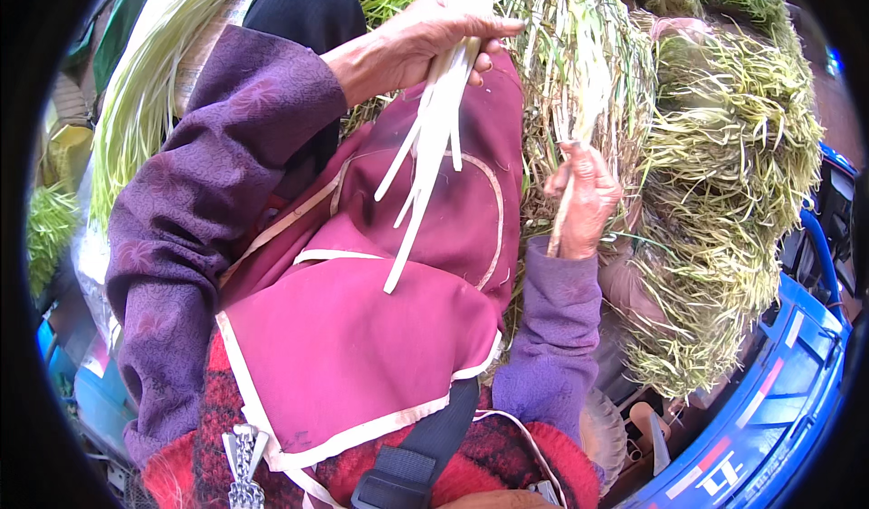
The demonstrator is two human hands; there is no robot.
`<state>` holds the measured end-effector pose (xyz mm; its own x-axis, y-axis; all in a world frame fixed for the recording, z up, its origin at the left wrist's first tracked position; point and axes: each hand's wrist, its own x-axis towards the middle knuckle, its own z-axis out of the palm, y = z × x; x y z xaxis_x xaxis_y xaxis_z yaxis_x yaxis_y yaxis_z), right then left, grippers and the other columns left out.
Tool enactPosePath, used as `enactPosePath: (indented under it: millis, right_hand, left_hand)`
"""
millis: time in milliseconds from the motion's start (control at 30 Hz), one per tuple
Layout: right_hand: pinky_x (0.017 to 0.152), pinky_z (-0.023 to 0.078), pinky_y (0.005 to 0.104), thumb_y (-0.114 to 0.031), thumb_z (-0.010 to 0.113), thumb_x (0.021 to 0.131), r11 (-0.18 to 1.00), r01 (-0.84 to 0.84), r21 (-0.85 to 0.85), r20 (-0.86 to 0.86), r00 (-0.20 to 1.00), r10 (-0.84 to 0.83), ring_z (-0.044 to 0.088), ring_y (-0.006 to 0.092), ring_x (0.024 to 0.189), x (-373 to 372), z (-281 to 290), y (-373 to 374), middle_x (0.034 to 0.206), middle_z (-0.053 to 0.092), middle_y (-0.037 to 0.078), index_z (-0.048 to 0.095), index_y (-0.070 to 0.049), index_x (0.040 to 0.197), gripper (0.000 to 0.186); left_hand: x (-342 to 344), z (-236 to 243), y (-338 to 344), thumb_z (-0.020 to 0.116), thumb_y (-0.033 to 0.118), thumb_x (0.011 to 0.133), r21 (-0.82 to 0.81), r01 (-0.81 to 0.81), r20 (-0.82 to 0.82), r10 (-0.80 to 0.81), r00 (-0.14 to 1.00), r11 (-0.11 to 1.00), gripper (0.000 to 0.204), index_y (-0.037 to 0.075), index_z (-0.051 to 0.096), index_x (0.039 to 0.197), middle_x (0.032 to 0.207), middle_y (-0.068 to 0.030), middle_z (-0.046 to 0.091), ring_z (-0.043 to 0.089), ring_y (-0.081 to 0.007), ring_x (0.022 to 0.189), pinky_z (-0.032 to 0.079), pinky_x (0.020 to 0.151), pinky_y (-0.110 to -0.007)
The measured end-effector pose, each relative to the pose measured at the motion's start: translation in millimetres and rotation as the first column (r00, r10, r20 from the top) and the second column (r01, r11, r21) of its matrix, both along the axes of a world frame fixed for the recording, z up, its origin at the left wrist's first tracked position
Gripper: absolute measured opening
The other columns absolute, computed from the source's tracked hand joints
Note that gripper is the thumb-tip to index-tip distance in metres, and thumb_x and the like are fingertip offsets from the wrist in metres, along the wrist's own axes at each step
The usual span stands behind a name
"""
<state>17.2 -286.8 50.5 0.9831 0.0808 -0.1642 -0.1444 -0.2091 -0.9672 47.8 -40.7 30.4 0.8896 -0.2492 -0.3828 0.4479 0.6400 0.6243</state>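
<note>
My left hand (425, 38) grips a small bunch of long pale white stalks (434, 138) at upper centre; their cut ends hang over my maroon apron (389, 319). My right hand (584, 197) is closed on a thin, pale brownish stalk (559, 219) at right of centre, with dry leafy strands rising above it. A mass of straggly green and straw-coloured leaves (534, 75) lies behind both hands.
Pale green leafy stalks (136, 102) lie at upper left, more greens (50, 237) at far left. Large heaps of yellowing leaves (715, 147) fill the right side, above a blue metal vehicle edge (769, 391). A dark fabric-covered shape (299, 11) sits at top.
</note>
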Motion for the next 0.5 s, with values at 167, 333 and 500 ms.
enactPosePath:
  millis: [167,333,500]
  right_hand:
    - [0.043,0.034,0.0184,-0.011,0.06,0.085,0.979,-0.172,-0.105,0.027,0.984,0.176,0.045,0.0045,0.046,-29.5,9.8,34.8,0.055,0.05,-0.001,0.063,0.001,0.091,0.014]
    - [0.045,0.037,0.0178,-0.008,0.061,0.084,0.957,-0.283,-0.058,-0.005,0.959,0.283,0.046,0.0036,0.049,-39.1,3.1,42.3,0.061,0.053,-0.001,0.061,0.003,0.097,0.017]
    - [0.06,0.043,0.0192,-0.014,0.065,0.082,0.946,-0.306,-0.112,-0.013,0.952,0.306,0.052,0.0055,0.068,-16.8,4.5,43.5,0.081,0.059,0.002,0.056,0.005,0.105,0.031]
  left_hand:
    - [0.1,-8.3,-8.3,0.07,0.015,0.076,0.045,0.111,0.016,-0.112,0.994,0.993,0.026,-0.001,0.059,0.092,0.074,-0.0059,0.061,0.054,-0.0065,0.05,0.046,0.04,-0.016]
    - [-2.8,-11.5,-8.2,0.072,0.012,0.074,0.145,0.077,0.108,-0.093,0.99,0.986,0.024,0.001,0.061,0.092,0.075,-0.0042,0.062,0.055,-0.0057,0.052,0.046,0.041,-0.017]
    - [-3.2,-13.2,-6.2,0.074,0.009,0.069,0.239,0.006,0.141,-0.04,0.989,0.971,0.02,0.002,0.064,0.085,0.072,-0.0016,0.061,0.054,-0.0057,0.053,0.043,0.043,-0.018]
